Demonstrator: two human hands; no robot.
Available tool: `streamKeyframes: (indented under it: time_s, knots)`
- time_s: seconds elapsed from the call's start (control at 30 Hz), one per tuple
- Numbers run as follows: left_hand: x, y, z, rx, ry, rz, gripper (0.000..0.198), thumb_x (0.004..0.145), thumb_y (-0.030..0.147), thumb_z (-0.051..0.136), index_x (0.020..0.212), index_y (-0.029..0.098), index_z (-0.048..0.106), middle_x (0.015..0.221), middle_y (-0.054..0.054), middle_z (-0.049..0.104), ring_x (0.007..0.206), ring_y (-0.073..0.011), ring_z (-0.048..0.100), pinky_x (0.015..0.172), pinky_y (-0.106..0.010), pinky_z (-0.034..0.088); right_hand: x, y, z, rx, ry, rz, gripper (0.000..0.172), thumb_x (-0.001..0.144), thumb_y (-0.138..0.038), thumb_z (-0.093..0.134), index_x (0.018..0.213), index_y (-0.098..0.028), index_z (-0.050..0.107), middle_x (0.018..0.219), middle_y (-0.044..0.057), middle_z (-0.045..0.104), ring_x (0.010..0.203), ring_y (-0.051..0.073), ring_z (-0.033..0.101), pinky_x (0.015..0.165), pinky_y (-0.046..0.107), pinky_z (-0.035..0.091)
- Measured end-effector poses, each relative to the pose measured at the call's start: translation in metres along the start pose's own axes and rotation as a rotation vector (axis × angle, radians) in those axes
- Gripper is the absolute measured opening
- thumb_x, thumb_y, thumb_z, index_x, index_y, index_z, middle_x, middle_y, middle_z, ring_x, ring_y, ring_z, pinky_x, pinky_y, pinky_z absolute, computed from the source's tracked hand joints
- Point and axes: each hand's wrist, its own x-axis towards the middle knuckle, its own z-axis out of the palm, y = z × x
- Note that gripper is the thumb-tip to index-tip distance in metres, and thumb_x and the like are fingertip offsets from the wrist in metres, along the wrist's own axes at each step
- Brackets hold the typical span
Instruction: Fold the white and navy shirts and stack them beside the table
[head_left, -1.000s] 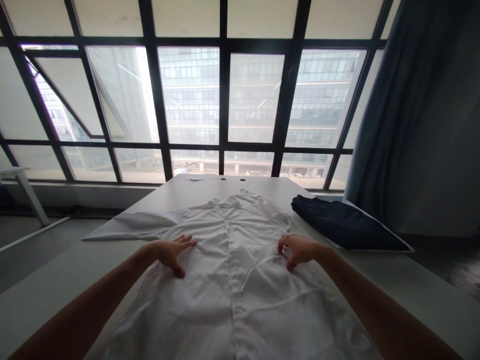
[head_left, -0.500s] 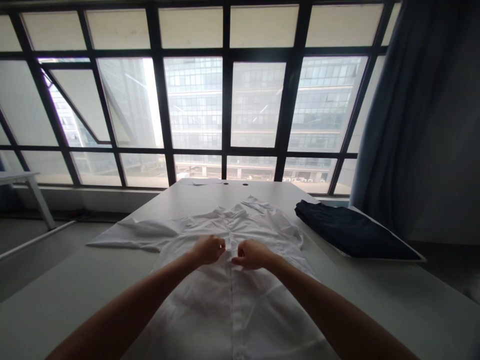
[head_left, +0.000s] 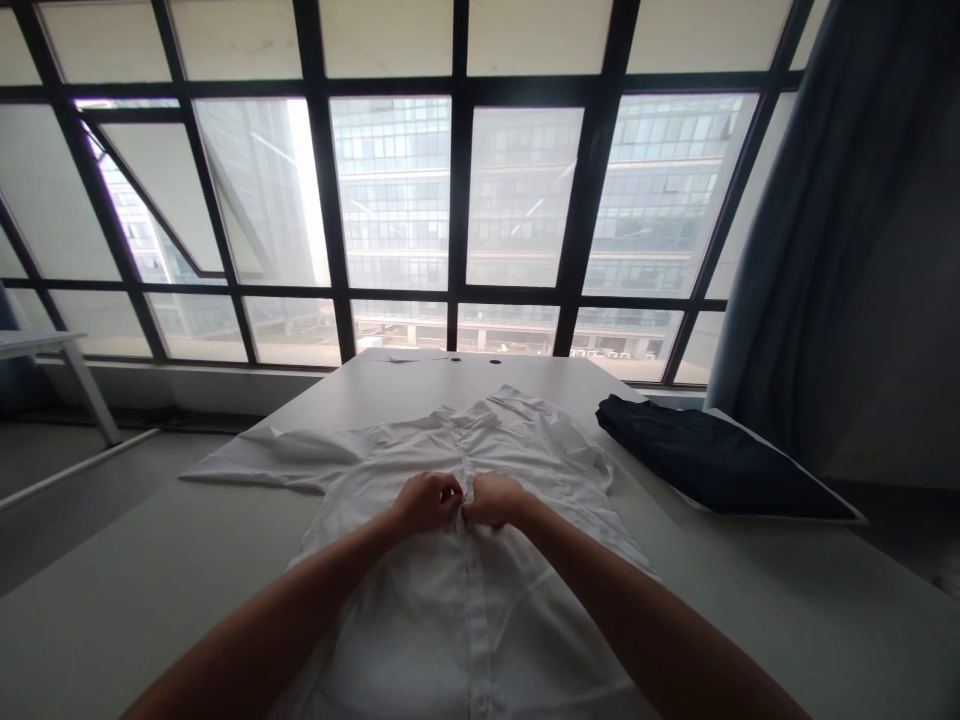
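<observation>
One camera, worn on the person's head, looks from above the near part of a white table (head_left: 750,585), facing forward and down along a white shirt (head_left: 420,595) to tall windows (head_left: 521,200) well beyond. The forearms (head_left: 300,610) enter at the bottom edge, close below; left hand (head_left: 427,500) and right hand (head_left: 496,497) sit near mid-frame.

Office-like room: white desk (head_left: 795,590), large gridded windows (head_left: 525,190).

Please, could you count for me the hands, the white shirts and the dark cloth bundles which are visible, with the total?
Hands: 2 (left hand, right hand)
White shirt: 1
Dark bundle: 1
Total: 4
</observation>
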Motion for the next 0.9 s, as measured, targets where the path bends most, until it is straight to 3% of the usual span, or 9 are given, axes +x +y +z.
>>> streamKeyframes:
  time_s: [0.13, 0.3, 0.47, 0.53, 0.63, 0.7, 0.8, 0.9]
  knots:
    - [-0.001, 0.004, 0.002, 0.014, 0.010, -0.022, 0.024, 0.080, 0.025, 0.055, 0.092, 0.020, 0.075, 0.084, -0.006, 0.075, 0.079, -0.0214, 0.068, 0.071, -0.028, 0.045, 0.007, 0.007, 0.005, 0.012, 0.033, -0.021, 0.016, 0.072, -0.027, 0.062, 0.068, -0.012, 0.067, 0.066, 0.009, 0.071, 0.056, 0.022, 0.069, 0.052, 0.028, 0.054]
    - [-0.003, 0.015, 0.006, 0.054, 0.015, -0.086, 0.025, 0.081, 0.026, 0.054, 0.095, 0.021, 0.075, 0.083, -0.007, 0.075, 0.080, -0.0232, 0.069, 0.073, -0.030, 0.047, 0.013, 0.010, 0.008, 0.009, 0.049, 0.000, 0.023, 0.077, -0.030, 0.058, 0.079, -0.011, 0.071, 0.071, 0.010, 0.073, 0.059, 0.021, 0.070, 0.056, 0.027, 0.054]
    - [-0.003, 0.025, 0.006, 0.070, 0.028, -0.131, 0.025, 0.080, 0.026, 0.055, 0.095, 0.023, 0.075, 0.084, -0.005, 0.075, 0.083, -0.0229, 0.069, 0.074, -0.030, 0.047, 0.004, -0.001, 0.006, -0.142, 0.164, 0.019, 0.026, 0.076, -0.023, 0.063, 0.097, -0.011, 0.072, 0.103, 0.019, 0.072, 0.097, 0.031, 0.069, 0.077, 0.035, 0.055]
    - [-0.001, 0.025, 0.004, 0.031, 0.007, -0.124, 0.025, 0.080, 0.027, 0.056, 0.094, 0.022, 0.075, 0.082, -0.004, 0.074, 0.079, -0.0211, 0.068, 0.073, -0.028, 0.046, 0.000, 0.000, 0.005, -0.145, 0.209, 0.021, 0.026, 0.075, -0.022, 0.063, 0.098, -0.011, 0.071, 0.106, 0.020, 0.071, 0.103, 0.032, 0.067, 0.080, 0.035, 0.053]
    - [0.005, 0.019, -0.001, -0.079, -0.097, -0.119, 0.023, 0.077, 0.028, 0.058, 0.086, 0.018, 0.076, 0.073, -0.004, 0.072, 0.068, -0.0176, 0.064, 0.063, -0.024, 0.044, 0.000, 0.011, 0.006, -0.102, 0.195, 0.025, 0.016, 0.077, -0.022, 0.059, 0.078, -0.012, 0.071, 0.077, 0.014, 0.073, 0.078, 0.025, 0.072, 0.067, 0.027, 0.053]
    - [0.010, 0.014, -0.004, -0.167, -0.188, -0.168, 0.020, 0.075, 0.027, 0.058, 0.074, 0.015, 0.075, 0.061, -0.003, 0.067, 0.057, -0.0151, 0.059, 0.054, -0.023, 0.040, 0.003, 0.021, 0.007, 0.043, 0.154, -0.009, 0.020, 0.079, -0.022, 0.054, 0.066, -0.014, 0.066, 0.059, 0.008, 0.067, 0.058, 0.020, 0.068, 0.054, 0.022, 0.049]
    - [0.018, 0.010, -0.004, -0.310, -0.332, -0.290, 0.021, 0.072, 0.025, 0.058, 0.057, 0.014, 0.067, 0.045, 0.000, 0.054, 0.043, -0.0117, 0.047, 0.045, -0.022, 0.034, 0.009, 0.035, 0.012, 0.339, 0.140, -0.103, 0.017, 0.077, -0.018, 0.051, 0.063, -0.016, 0.061, 0.049, 0.001, 0.059, 0.045, 0.014, 0.061, 0.043, 0.018, 0.041]
    - [0.023, 0.010, -0.003, -0.465, -0.411, -0.388, 0.023, 0.072, 0.026, 0.060, 0.051, 0.015, 0.059, 0.040, 0.002, 0.046, 0.037, -0.0096, 0.040, 0.039, -0.022, 0.028, 0.013, 0.041, 0.019, 0.450, 0.169, -0.176, 0.013, 0.076, -0.016, 0.051, 0.068, -0.016, 0.061, 0.045, -0.002, 0.055, 0.043, 0.013, 0.057, 0.042, 0.018, 0.036]
